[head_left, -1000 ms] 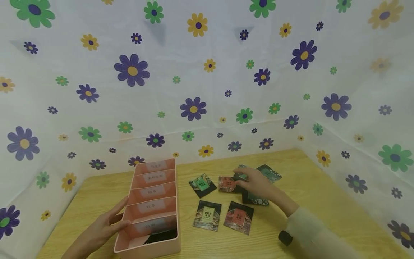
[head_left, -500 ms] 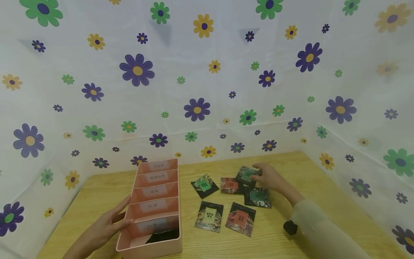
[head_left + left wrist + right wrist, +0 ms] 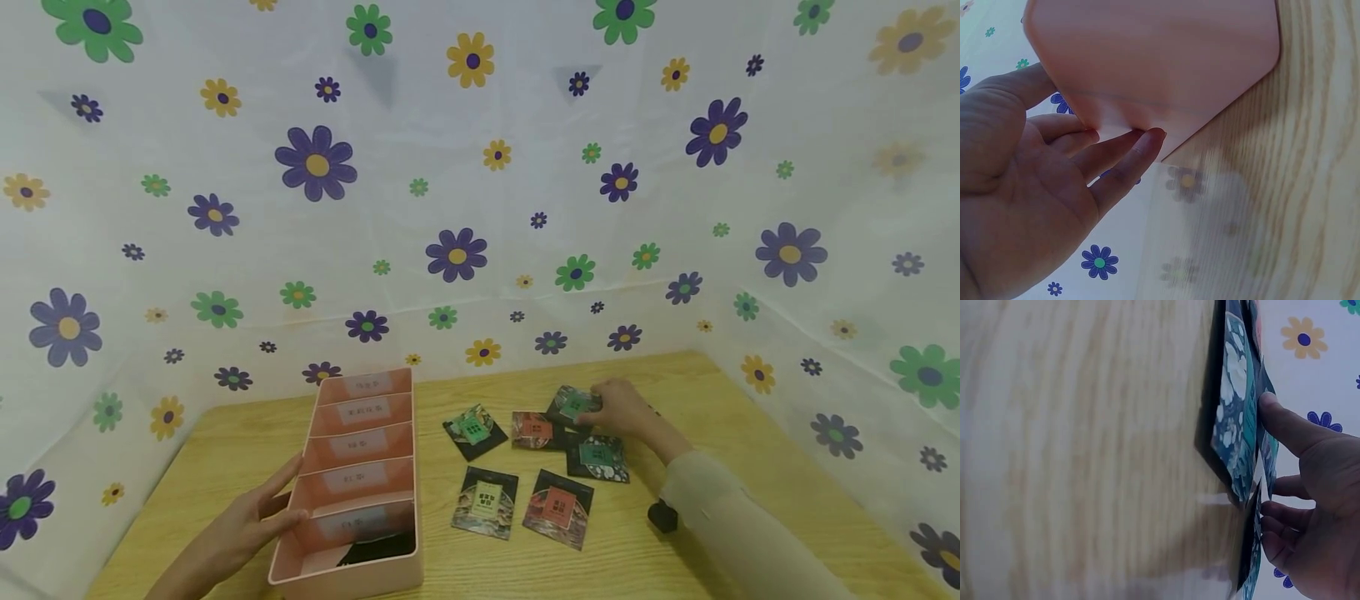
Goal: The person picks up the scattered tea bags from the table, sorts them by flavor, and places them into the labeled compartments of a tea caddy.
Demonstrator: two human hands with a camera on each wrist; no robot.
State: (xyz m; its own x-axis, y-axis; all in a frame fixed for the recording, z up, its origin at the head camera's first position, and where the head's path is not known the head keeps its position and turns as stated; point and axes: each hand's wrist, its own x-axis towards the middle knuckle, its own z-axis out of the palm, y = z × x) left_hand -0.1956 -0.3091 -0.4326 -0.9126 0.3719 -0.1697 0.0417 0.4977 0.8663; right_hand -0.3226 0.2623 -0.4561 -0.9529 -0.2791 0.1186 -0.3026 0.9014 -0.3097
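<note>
I have the right hand (image 3: 630, 412) pinching the teal packet (image 3: 572, 406) between thumb and fingers, at the rear of the packet group on the bench (image 3: 720, 467). The black floral packet (image 3: 597, 458) lies in front of it; the small red packet (image 3: 536, 429) lies to its left.

My left hand (image 3: 243, 521) is spread wide, fingertips touching the left side of the pink box (image 3: 417, 533). The box has five labelled compartments (the lettering reads inverted from the head view); the nearest contains a black item (image 3: 378, 547).

Right of the box lie the green packet (image 3: 475, 429), the yellow packet (image 3: 485, 502) and the large red packet (image 3: 558, 508). A flower-printed sheet (image 3: 390, 208) encloses the bench.
</note>
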